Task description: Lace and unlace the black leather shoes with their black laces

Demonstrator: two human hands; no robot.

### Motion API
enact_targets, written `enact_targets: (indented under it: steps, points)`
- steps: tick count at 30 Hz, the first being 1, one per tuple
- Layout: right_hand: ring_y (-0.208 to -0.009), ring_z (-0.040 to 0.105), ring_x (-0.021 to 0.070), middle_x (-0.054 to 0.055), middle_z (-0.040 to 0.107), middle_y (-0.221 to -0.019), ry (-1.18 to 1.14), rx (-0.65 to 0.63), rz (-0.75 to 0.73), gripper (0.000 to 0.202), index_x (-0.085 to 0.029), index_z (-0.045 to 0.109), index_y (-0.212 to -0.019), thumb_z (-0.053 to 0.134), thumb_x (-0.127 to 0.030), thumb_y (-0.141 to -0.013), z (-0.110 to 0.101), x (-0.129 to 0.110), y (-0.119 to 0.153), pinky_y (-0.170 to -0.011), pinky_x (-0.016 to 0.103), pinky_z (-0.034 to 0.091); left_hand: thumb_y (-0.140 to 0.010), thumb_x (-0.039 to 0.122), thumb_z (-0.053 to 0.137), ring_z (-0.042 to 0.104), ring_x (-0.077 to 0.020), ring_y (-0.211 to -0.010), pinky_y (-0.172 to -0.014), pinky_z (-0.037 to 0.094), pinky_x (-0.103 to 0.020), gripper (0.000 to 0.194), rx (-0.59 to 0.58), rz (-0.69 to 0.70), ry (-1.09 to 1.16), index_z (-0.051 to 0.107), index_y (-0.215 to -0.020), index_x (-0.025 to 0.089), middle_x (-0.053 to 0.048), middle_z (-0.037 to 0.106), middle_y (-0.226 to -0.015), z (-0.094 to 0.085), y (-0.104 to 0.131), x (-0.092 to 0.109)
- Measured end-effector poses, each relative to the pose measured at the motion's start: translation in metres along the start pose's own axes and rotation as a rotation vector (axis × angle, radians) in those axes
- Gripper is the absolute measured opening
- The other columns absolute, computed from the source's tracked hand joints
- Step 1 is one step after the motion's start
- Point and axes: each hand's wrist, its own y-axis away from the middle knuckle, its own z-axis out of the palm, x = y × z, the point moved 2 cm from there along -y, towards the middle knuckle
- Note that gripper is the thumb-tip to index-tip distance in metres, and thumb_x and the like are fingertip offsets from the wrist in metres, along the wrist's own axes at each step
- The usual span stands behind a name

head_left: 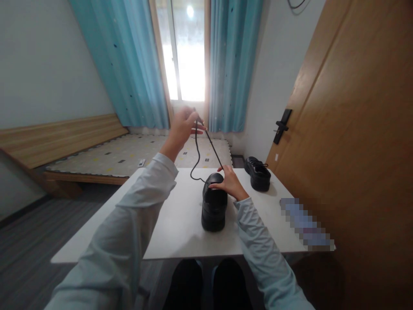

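Observation:
A black shoe (214,215) stands on the white table with its heel toward me. Raised high above and beyond it, my left hand (185,125) pinches a black shoelace (213,147). From there one strand runs taut down to the shoe's front, and another hangs in a loose curve on the left. My right hand (229,183) rests at the shoe's upper right side, thumb across the opening and fingers by the taut strand. Whether those fingers grip the lace or the shoe is hard to make out.
A second black shoe (260,175), laced, stands at the table's back right. A blurred flat bluish item (306,226) lies along the right edge of the white table (180,232). Beyond are a bed (155,148) and blue curtains (230,64); a wooden door (348,129) is close on the right.

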Motion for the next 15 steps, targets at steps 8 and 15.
enact_targets:
  steps: [8, 15]
  points:
    - [-0.101, 0.047, 0.0342, 0.015, 0.05, -0.106, 0.245, 0.163, -0.024, 0.088, -0.02, 0.043, -0.132, 0.074, -0.059, -0.059, -0.011, -0.013, 0.004, -0.087, 0.05, 0.035, -0.08, 0.031, 0.056, 0.068, -0.014, -0.066, -0.05, 0.051, -0.02, 0.011, 0.069, 0.017, 0.032, 0.049, -0.081, 0.023, 0.001, 0.064, -0.067, -0.004, -0.009, 0.013]
    - [-0.1, 0.051, 0.028, 0.013, 0.048, -0.111, -0.145, 0.044, 0.012, 0.112, -0.019, 0.025, -0.142, 0.081, -0.051, -0.051, 0.005, 0.006, -0.003, -0.086, 0.043, 0.044, -0.078, 0.03, 0.055, 0.069, -0.0159, -0.074, -0.059, 0.053, -0.024, 0.01, 0.038, 0.07, -0.017, 0.048, -0.081, 0.023, 0.001, 0.064, -0.072, 0.002, -0.019, 0.028]
